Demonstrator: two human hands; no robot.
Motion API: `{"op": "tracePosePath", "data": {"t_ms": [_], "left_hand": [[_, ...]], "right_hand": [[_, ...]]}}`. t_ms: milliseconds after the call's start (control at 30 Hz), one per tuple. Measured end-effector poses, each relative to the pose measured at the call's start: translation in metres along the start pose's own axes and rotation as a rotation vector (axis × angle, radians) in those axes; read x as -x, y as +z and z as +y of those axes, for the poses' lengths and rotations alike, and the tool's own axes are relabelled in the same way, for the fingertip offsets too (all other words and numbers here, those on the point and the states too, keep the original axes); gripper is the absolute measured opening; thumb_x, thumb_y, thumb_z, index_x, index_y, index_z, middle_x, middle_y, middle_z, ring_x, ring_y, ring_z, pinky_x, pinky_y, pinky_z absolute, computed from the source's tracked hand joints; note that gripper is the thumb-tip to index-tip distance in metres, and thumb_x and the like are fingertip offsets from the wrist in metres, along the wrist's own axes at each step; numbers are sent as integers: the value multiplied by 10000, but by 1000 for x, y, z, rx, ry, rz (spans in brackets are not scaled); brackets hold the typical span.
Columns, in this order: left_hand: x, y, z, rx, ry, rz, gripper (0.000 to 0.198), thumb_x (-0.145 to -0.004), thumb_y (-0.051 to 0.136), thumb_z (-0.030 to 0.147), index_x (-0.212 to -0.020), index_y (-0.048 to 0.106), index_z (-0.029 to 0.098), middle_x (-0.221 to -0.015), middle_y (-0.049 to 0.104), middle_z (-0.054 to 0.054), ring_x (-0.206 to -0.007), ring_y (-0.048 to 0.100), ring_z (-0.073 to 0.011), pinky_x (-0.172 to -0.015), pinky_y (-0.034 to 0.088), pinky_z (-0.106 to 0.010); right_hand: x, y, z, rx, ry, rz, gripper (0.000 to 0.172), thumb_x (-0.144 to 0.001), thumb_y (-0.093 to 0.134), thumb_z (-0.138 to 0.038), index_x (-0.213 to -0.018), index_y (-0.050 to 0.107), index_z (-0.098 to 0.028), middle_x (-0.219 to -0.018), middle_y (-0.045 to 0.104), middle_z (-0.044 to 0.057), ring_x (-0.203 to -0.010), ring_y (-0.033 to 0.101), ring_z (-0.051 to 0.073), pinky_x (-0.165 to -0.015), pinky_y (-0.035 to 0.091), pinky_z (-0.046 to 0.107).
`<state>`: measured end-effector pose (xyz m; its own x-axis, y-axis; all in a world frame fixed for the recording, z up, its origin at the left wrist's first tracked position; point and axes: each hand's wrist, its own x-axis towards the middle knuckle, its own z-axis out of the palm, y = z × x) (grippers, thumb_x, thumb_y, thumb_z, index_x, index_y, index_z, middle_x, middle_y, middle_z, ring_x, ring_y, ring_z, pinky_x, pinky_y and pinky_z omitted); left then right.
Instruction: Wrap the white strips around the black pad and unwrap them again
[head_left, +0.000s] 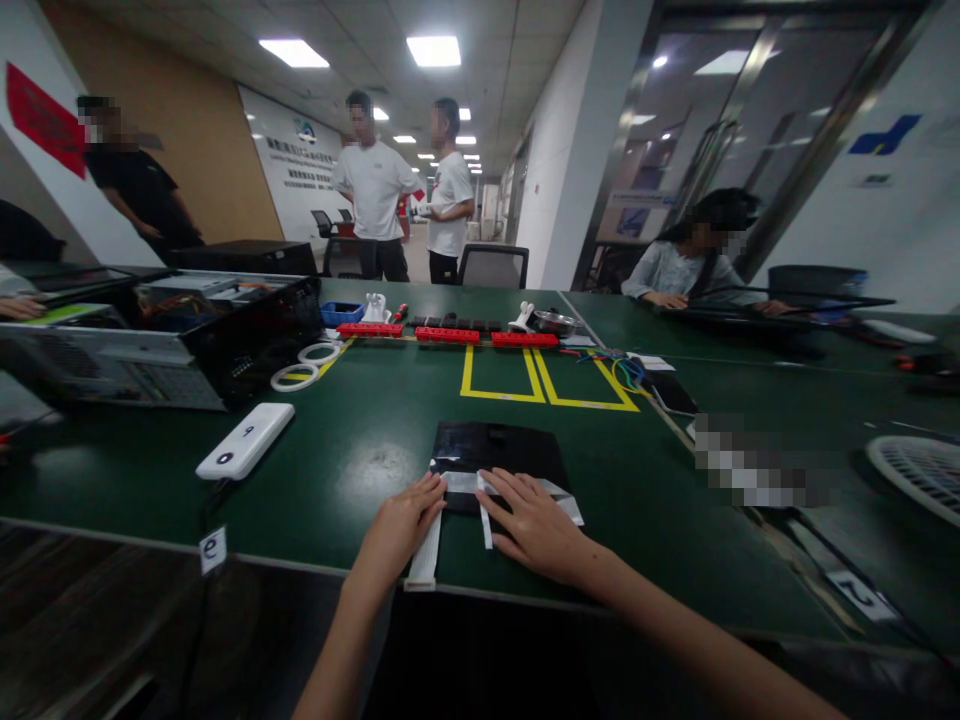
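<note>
A thin black panel (517,440) lies on the green table in front of me, with a white flat ribbon cable (461,482) across its near half. The cable bends down at the left to a free end past the panel, and another length hangs down near the middle. My left hand (405,525) has its fingers closed on the cable at the left bend. My right hand (536,520) rests over the cable's middle and right part, fingers spread and fingertips pressing it; part of the cable is hidden beneath.
An open computer case (255,340) stands at the left. Nearer are a white power bank (247,440) and white rings (295,377). Red strips (448,336) line the back; coloured wires (630,372) and a phone (673,392) lie right. A person (697,260) sits at the far right.
</note>
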<state>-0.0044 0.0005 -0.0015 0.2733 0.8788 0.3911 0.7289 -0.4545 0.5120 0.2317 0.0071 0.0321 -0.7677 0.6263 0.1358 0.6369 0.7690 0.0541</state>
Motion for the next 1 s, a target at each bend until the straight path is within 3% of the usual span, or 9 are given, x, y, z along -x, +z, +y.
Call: {"op": "tracePosePath", "data": {"t_ms": [167,367,533,667,800,900,1000], "left_hand": [[0,-2,3,-40,-5,-8,306,-878,498,220,-1151,636,209,-1224,604,-65,-1167,541,-207,-1015,409,-389],[0,-4,5,-45,-12,-31,308,-886,482,227,-1152,634,198,-1229,604,-76,-1177,535,-203,-1011,412,-389],[0,-7,5,55,-48,13,336,-884,487,265,-1202,596,239,-1262,587,-49,-1163,550,-194,-1013,406,-375],[1,-14,6,153,-171,192,403,-911,433,306,-1303,492,233,-1298,565,-52,-1173,542,-197,-994,414,-355],[3,-17,0,241,-310,380,366,-922,370,333,-1183,579,183,-1169,654,-88,-1051,626,-210,-926,457,-351],[4,-17,-5,303,-359,398,344,-907,370,320,-1105,611,176,-1087,688,-89,-953,666,-208,-868,485,-346],[4,-18,-7,311,-378,372,326,-889,383,311,-1050,633,176,-1043,703,-85,-946,668,-215,-856,487,-344]], "right_hand": [[8,0,6,-147,-56,-108,583,-919,352,-469,-1444,237,-241,-1506,218,93,-1372,173,266,-1088,173,514],[26,-4,-11,-158,-34,-99,522,-919,395,-406,-1419,292,-295,-1501,221,87,-1375,142,298,-1050,214,581],[46,-21,-31,-183,-23,-32,528,-893,431,-200,-1409,321,-183,-1431,369,122,-1329,303,239,-1048,325,495],[54,-45,-40,-241,-67,171,430,-898,365,-120,-1306,472,-203,-1258,575,79,-1177,506,166,-1013,404,392],[44,-70,-48,-274,-96,253,355,-911,361,-150,-1201,561,-193,-1087,665,79,-992,602,165,-860,492,338],[22,-76,-51,-247,-143,212,326,-922,356,-169,-1155,584,-180,-1072,666,77,-970,599,162,-843,481,332],[-7,-67,-47,-177,-165,125,299,-924,391,-204,-1165,565,-178,-1129,638,74,-1040,564,163,-912,438,351]]}}
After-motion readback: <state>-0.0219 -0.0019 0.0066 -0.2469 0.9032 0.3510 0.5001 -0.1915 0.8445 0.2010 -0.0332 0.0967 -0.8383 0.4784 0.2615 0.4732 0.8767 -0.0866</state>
